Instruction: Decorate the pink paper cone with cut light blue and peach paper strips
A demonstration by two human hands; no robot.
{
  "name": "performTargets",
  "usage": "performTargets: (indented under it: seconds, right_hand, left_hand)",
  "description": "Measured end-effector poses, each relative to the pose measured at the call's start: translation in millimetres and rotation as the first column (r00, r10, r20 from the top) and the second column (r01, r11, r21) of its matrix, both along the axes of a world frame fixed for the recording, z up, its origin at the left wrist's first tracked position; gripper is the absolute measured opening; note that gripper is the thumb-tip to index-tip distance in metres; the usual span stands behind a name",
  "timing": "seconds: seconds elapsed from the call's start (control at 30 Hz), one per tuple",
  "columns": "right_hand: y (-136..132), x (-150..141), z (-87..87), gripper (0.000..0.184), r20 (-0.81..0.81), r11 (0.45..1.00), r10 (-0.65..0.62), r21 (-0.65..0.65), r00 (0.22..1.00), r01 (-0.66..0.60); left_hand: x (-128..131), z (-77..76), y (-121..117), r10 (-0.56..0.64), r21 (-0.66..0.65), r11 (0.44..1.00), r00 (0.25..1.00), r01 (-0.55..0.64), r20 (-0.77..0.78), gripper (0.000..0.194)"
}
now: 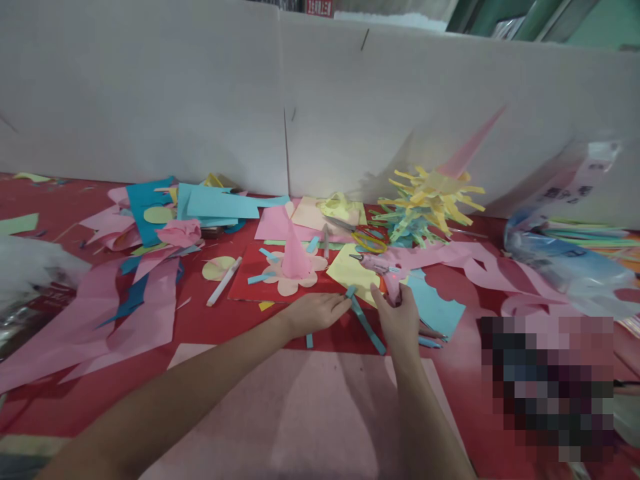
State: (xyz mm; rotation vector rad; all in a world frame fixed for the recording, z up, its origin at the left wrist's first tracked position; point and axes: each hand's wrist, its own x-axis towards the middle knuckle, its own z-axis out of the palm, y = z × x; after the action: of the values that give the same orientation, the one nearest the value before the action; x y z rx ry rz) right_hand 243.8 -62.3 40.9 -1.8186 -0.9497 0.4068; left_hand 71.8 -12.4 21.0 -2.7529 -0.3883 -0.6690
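My left hand [314, 312] lies palm down on the red table, its fingertips pinching the upper end of a blue paper strip [367, 324]. My right hand [399, 319] is closed round the pink handle of a small pair of scissors [379, 268], whose blades point up and left over a yellow sheet [350, 270]. Just left of both hands stands a pink paper cone [295, 257] on a cream flower shape laid on a red card [250, 283]. A large pink sheet [310, 413] lies under my forearms.
Yellow-handled scissors [367, 239] lie behind. A yellow and green fringed paper craft [430, 200] stands at the back right. Pink and blue paper scraps [145, 220] cover the left side. A white stick [224, 281] and plastic-wrapped paper packs [570, 260] also lie here. White cardboard walls [200, 100] close the back.
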Motion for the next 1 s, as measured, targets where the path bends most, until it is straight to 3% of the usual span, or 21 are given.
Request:
performTargets:
  seconds: [0.27,0.43,0.53,0.63,0.73,0.83,1.0]
  right_hand:
    - [2,1,-7.5,0.039,0.025,1.0,0.022,0.013,0.999,-0.022]
    - [0,-12,-4.3,0.045,0.194,0.995,0.076,-0.084,0.978,-0.061]
    - [-1,-30,-3.0,0.049,0.363,0.98,0.19,-0.131,0.912,-0.151]
    - [0,-50,-3.1,0.041,0.48,0.956,0.293,-0.165,0.827,-0.244]
    - [0,-62,-4.2,0.035,0.55,0.942,0.333,-0.227,0.766,-0.247]
    - [1,-65,-6.6,0.032,0.587,0.929,0.365,-0.285,0.722,-0.238]
    - [3,-64,-9.6,0.033,0.599,0.926,0.372,-0.297,0.709,-0.235]
  left_hand:
    - [-22,22.4,-13,0.15,-0.103,0.984,0.988,-0.145,0.048,0.029]
    - [-45,33.2,-27,0.082,-0.136,0.988,0.993,-0.07,0.083,0.024]
    - [-61,33.5,-35,0.068,-0.209,0.977,0.995,-0.051,0.076,0.023]
    - [-77,31.0,-40,0.076,-0.241,0.97,0.989,-0.044,0.127,0.022]
    - [-89,30.5,-43,0.102,-0.302,0.953,0.971,-0.033,0.216,0.023]
    - [-96,34.5,-45,0.146,-0.463,0.886,0.951,-0.003,0.274,0.022]
    - [-104,37.7,-44,0.26,-0.73,0.683,0.92,0.04,0.294,0.026]
